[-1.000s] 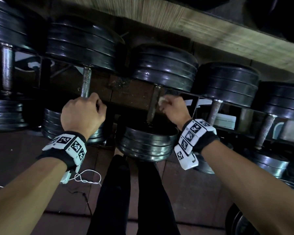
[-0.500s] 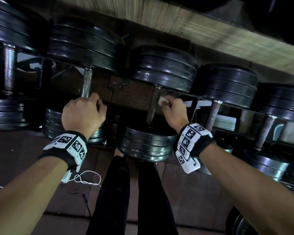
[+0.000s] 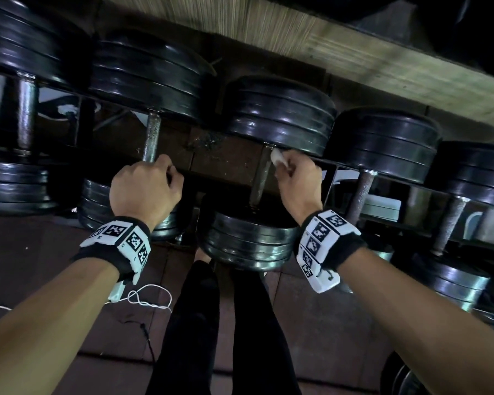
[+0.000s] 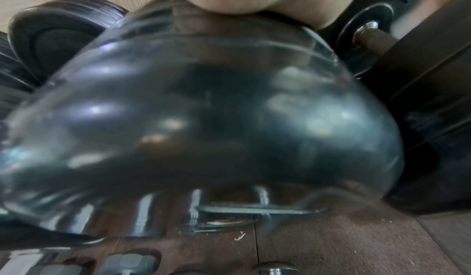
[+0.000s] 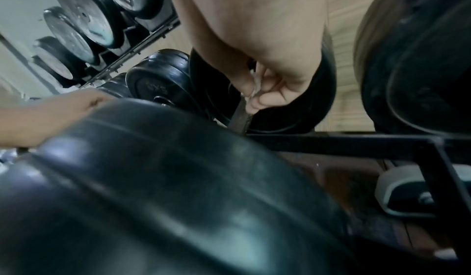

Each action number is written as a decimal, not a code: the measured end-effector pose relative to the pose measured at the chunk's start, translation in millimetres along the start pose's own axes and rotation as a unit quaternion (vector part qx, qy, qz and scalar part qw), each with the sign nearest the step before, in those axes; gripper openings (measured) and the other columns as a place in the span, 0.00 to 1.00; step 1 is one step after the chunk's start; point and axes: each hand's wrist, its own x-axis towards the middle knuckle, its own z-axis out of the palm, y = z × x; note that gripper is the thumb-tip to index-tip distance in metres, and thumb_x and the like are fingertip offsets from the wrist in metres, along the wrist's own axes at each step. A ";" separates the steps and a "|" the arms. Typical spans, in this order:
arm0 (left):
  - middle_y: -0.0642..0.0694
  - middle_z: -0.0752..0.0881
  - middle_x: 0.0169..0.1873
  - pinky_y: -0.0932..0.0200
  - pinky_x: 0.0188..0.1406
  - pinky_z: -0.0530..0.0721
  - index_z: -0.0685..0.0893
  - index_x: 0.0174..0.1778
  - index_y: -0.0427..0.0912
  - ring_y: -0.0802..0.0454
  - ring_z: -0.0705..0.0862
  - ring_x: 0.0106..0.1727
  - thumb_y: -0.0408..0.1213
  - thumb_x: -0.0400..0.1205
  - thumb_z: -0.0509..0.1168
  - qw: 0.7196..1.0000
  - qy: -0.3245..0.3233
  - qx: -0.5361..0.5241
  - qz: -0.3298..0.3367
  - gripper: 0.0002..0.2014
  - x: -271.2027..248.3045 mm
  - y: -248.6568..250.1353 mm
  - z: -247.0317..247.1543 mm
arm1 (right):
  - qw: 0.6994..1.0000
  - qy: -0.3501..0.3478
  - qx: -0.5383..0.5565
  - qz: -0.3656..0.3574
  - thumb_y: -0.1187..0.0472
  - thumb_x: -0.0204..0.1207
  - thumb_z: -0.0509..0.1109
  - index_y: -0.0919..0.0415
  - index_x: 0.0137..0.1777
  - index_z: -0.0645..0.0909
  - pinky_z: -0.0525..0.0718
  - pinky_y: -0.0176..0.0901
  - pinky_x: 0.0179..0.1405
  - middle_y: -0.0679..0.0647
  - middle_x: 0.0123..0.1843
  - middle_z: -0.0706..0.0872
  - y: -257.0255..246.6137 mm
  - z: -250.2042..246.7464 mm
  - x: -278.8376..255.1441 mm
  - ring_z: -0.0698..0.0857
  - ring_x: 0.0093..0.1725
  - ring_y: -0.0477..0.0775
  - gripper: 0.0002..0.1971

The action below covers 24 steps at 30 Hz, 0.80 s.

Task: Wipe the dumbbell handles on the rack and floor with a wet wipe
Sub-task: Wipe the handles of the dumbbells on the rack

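Observation:
Black-plated dumbbells lie side by side on a low metal rack (image 3: 337,172). My left hand (image 3: 146,189) grips the rusty handle (image 3: 151,138) of the second dumbbell from the left, near its lower end. My right hand (image 3: 294,181) pinches a small white wet wipe (image 3: 276,158) against the top of the middle dumbbell's handle (image 3: 260,181), just below the upper plate stack (image 3: 280,115). In the right wrist view the fingers (image 5: 260,100) press the wipe (image 5: 256,85) onto the dark bar (image 5: 239,120). The left wrist view is mostly filled by a blurred black plate (image 4: 203,118).
More dumbbells lie to the left (image 3: 23,115) and right (image 3: 362,195) with bare rusty handles. A wooden board (image 3: 382,64) runs above the rack. My dark-trousered legs (image 3: 226,323) stand on brown floor tiles, and a thin white cord (image 3: 149,297) hangs from the left wristband.
My right hand has slid the wipe up the middle handle toward the upper plates. My left hand has kept its grip on the neighbouring handle.

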 end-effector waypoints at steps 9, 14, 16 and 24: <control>0.38 0.79 0.22 0.55 0.25 0.65 0.83 0.37 0.38 0.38 0.77 0.23 0.39 0.79 0.67 1.000 -0.005 0.003 0.007 0.09 0.3 -1.1 -1.0 | 0.976 -0.197 -0.062 -0.072 0.66 0.76 0.74 0.54 0.58 0.90 0.88 0.57 0.55 0.60 0.50 0.92 12.0 7.2 -27.5 0.90 0.50 0.62 0.13; 0.38 0.78 0.22 0.56 0.25 0.65 0.83 0.37 0.39 0.38 0.77 0.23 0.40 0.79 0.67 1.000 -0.002 -0.003 -0.001 0.09 0.3 -1.3 0.2 | 0.984 -0.100 -0.052 -0.140 0.65 0.79 0.74 0.54 0.62 0.89 0.89 0.48 0.52 0.57 0.51 0.94 5.2 -2.1 -4.0 0.92 0.47 0.58 0.13; 0.38 0.78 0.21 0.56 0.25 0.65 0.83 0.37 0.38 0.38 0.77 0.23 0.39 0.79 0.67 1.000 0.001 -0.001 0.001 0.09 -0.1 -1.5 1.0 | 0.985 0.004 -0.039 -0.166 0.66 0.78 0.75 0.58 0.59 0.90 0.90 0.48 0.48 0.56 0.48 0.94 2.1 -1.3 9.6 0.92 0.45 0.59 0.11; 0.38 0.78 0.21 0.57 0.25 0.64 0.83 0.37 0.38 0.45 0.68 0.23 0.39 0.79 0.68 1.000 0.008 -0.012 0.001 0.08 -0.4 -1.0 -1.4 | 0.953 -0.273 -0.055 -0.123 0.57 0.81 0.74 0.55 0.56 0.91 0.86 0.56 0.60 0.54 0.54 0.93 13.3 16.1 -8.2 0.90 0.54 0.55 0.07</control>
